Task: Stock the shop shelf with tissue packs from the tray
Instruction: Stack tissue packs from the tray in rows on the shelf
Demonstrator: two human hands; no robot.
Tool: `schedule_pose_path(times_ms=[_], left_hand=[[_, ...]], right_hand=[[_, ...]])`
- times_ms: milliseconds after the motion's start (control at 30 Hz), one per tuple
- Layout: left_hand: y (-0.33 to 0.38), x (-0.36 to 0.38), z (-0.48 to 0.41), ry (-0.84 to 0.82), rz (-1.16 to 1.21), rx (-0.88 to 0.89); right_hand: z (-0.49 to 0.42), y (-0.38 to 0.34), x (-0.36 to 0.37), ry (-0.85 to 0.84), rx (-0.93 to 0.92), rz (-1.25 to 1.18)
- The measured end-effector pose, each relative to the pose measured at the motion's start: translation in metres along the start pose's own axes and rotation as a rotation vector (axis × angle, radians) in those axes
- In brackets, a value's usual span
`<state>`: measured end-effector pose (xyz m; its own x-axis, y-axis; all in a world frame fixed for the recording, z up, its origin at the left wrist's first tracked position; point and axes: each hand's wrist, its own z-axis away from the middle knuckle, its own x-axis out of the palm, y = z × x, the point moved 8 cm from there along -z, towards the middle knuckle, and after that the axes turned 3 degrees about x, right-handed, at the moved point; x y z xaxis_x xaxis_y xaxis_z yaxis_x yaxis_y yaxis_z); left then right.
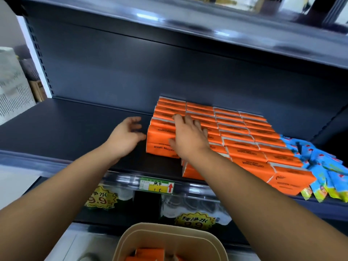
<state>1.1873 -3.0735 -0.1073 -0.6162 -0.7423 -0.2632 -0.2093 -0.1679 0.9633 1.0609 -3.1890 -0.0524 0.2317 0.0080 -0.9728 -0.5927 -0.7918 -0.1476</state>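
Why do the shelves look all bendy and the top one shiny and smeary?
Head view: the wide-angle lens bows the shelf edges; lights glare off the upper shelf, which is blurry; the orange tissue packs under the right hand look sharper.

Orange tissue packs rowed on shelf

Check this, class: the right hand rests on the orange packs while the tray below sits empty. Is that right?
No. The head view shows the tray holds orange packs; it isn't empty. The right hand does rest on the shelved packs.
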Motion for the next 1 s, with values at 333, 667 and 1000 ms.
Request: schedule_pose_path(times_ms=[333, 667, 1000], left_hand=[[0.062, 0.033, 0.063, -0.094, -0.949, 0.359], [0.063, 0.091, 0.128, -0.099, -1.095, 0.484], [-0.058, 0.147, 0.187, -0.412, -1.143, 0.319]], right_hand=[[0.07, 0.044, -0.043, 0.088, 0.024, 0.052], [0.14, 0.095, -0.036, 0.095, 0.064, 0.101], [0.194, 0.117, 0.053, -0.091, 0.059, 0.117]])
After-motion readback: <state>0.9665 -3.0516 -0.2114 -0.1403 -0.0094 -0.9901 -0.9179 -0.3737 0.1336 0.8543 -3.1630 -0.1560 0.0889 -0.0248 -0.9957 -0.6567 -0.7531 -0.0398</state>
